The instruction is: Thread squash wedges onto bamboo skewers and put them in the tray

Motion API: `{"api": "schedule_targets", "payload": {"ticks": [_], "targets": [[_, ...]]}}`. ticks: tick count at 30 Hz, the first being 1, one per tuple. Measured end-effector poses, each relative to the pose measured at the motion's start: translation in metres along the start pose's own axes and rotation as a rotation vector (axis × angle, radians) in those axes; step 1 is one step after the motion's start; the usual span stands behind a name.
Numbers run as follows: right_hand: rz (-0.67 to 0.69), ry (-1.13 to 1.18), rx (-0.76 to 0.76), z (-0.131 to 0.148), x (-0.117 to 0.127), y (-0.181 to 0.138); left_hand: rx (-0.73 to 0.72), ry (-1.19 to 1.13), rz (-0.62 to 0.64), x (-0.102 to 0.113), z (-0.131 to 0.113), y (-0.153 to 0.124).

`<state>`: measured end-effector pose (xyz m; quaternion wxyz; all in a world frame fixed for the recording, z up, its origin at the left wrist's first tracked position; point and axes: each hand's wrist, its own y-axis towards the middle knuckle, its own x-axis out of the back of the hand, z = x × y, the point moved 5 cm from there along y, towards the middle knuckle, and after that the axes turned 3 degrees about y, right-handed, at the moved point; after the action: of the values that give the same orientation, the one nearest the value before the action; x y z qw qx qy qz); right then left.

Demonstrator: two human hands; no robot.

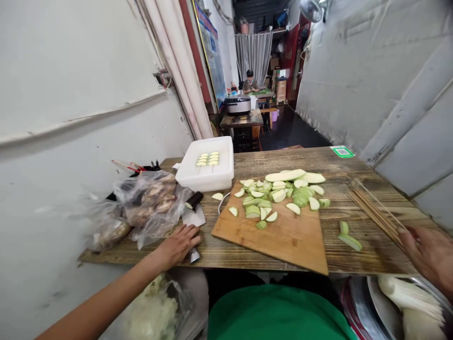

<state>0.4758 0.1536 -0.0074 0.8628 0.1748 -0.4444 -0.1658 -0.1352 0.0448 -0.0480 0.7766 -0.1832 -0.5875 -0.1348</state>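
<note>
My left hand point(181, 246) lies over a kitchen knife point(194, 216), fingers curled on its handle; the blade points away on the table. A dark-skinned eggplant piece point(194, 200) sits just beyond the blade. At the right edge my right hand point(428, 252), slightly blurred, pinches a thin bamboo skewer point(382, 203) above a bundle of skewers point(375, 215) on the table. Between the hands, a wooden cutting board point(283, 241) bears many pale green slices point(253, 211) and long peeled pieces point(286, 175). Two slices point(349, 242) lie right of the board.
A white plastic box point(205, 179) with two skewered rows of slices point(208, 158) on top stands at the back left. Plastic bags point(152, 200) crowd the table's left end. Below are a bag of pale food point(152, 311) and a metal basin point(377, 307). A person point(250, 84) sits far back.
</note>
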Motion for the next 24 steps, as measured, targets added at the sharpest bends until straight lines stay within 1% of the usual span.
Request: {"api": "schedule_targets", "payload": {"ticks": [2,4,6,8,10,11,13,15,17,19,21,24], "targets": [[0.144,-0.026,0.028,0.011,-0.023,-0.003,0.061,-0.003,-0.017,0.011,-0.004,0.007],[0.205,0.081,0.053,0.037,-0.043,-0.013,0.123,-0.042,-0.083,0.033,-0.018,0.028],[0.253,0.234,0.127,0.073,-0.061,-0.027,0.138,-0.143,-0.194,0.06,-0.047,0.061],[0.286,0.332,0.169,0.105,-0.078,-0.042,0.093,-0.241,-0.277,0.082,-0.085,0.1],[0.334,0.372,0.178,0.124,-0.094,-0.055,0.077,-0.315,-0.35,0.097,-0.119,0.135],[0.361,0.371,0.172,0.127,-0.1,-0.061,0.077,-0.334,-0.372,0.1,-0.132,0.149],[0.385,0.359,0.144,0.124,-0.106,-0.074,0.123,-0.366,-0.402,0.104,-0.149,0.17],[0.346,0.369,0.109,0.111,-0.105,-0.086,0.125,-0.396,-0.402,0.104,-0.158,0.186],[0.273,0.404,0.063,0.097,-0.098,-0.098,0.06,-0.418,-0.382,0.104,-0.166,0.203],[0.234,0.448,-0.004,0.085,-0.09,-0.109,-0.014,-0.419,-0.35,0.104,-0.174,0.222],[0.253,0.491,-0.082,0.078,-0.085,-0.117,-0.029,-0.411,-0.321,0.103,-0.181,0.24],[0.317,0.553,-0.197,0.075,-0.082,-0.127,0.032,-0.412,-0.298,0.102,-0.187,0.257]]}}
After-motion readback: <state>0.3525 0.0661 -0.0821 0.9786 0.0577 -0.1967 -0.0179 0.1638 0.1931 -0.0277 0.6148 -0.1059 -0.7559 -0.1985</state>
